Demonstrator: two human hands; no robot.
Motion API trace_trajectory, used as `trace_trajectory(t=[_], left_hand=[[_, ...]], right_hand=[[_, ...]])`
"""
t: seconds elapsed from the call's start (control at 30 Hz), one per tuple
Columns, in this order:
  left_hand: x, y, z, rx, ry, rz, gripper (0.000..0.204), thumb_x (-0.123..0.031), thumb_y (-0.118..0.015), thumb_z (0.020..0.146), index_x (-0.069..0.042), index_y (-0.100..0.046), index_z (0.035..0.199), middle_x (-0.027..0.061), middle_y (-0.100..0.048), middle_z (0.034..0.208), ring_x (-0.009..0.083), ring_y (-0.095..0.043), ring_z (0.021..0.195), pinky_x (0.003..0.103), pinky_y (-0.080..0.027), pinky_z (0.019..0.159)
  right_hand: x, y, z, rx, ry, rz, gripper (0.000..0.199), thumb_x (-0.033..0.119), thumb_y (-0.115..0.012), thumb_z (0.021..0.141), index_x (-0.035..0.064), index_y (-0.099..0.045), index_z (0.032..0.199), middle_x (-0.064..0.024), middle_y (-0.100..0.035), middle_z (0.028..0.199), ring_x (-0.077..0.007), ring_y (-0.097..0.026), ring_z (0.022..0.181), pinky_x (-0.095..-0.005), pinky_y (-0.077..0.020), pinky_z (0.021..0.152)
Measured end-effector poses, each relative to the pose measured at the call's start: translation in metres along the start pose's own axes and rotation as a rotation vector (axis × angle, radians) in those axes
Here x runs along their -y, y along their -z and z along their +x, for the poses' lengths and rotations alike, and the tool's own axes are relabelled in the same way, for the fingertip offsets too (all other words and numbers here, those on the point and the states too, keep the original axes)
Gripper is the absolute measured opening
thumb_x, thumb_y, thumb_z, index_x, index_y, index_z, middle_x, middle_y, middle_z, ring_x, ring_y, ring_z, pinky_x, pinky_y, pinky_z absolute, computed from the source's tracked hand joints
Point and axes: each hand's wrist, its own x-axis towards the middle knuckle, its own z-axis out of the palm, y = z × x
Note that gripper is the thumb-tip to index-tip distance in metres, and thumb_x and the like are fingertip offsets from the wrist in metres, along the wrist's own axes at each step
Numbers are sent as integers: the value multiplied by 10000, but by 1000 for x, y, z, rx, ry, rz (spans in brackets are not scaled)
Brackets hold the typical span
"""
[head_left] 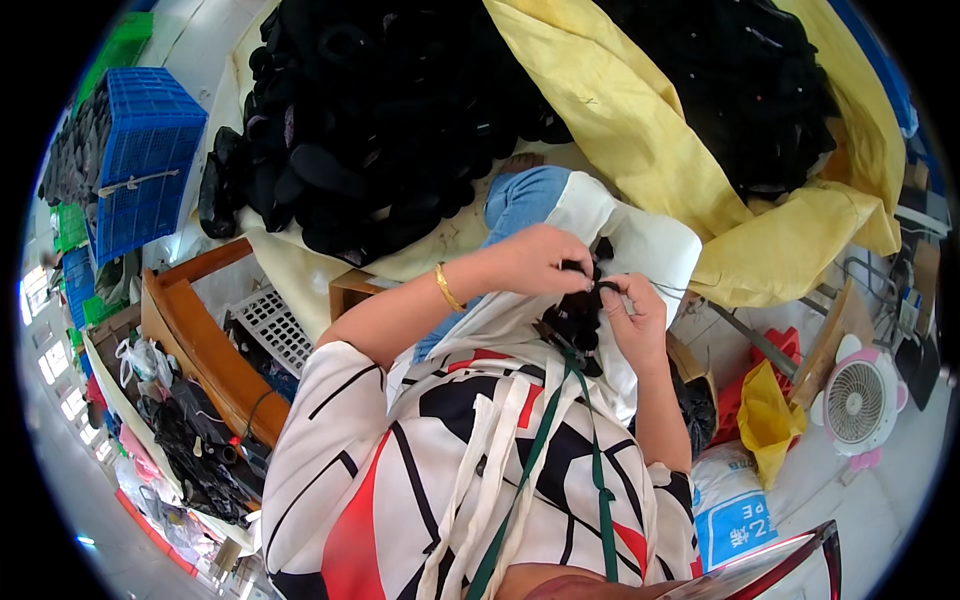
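My left hand (548, 260), a gold bracelet on its wrist, is closed in a pinch on a small black piece (573, 266). Just to the right, my right hand (635, 310) pinches a black piece (606, 286) between thumb and fingers. Whether both hands grip the same piece is unclear, as fingers cover much of it. Below them, a bunch of small dark pieces (575, 322) lies in my lap on a white cloth (660, 245) spread over blue jeans. Green cords (545, 430) hang down my front to that bunch.
Beyond my lap lies a large heap of black padded pieces (370, 130), with another heap (735, 100) past yellow cloth (620, 100). Blue crates (150, 150) stand far left, near a wooden frame (205, 350). A pink-and-white fan (860, 400) and yellow bag (770, 420) are at right.
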Motion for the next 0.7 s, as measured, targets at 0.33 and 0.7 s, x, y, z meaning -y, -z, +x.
trace_trajectory(t=[0.33, 0.7], left_hand=[[200, 184, 112, -1237, 343, -355, 403, -157, -735, 823, 54, -640, 1152, 117, -695, 1081, 205, -651, 950, 309, -511, 838], [175, 203, 120, -937, 260, -635, 125, -84, -758, 787, 14, -702, 838, 27, -637, 725, 108, -553, 657, 248, -429, 618]], right_hand=[[-44, -13, 5, -122, -367, 320, 85, 49, -647, 933, -9, -647, 996, 25, -592, 857, -36, -522, 749, -185, -435, 681], [-38, -12, 5, -147, -361, 429, 124, 97, -643, 967, -2, -629, 1040, 40, -599, 859, -29, -509, 754, -181, -427, 687]])
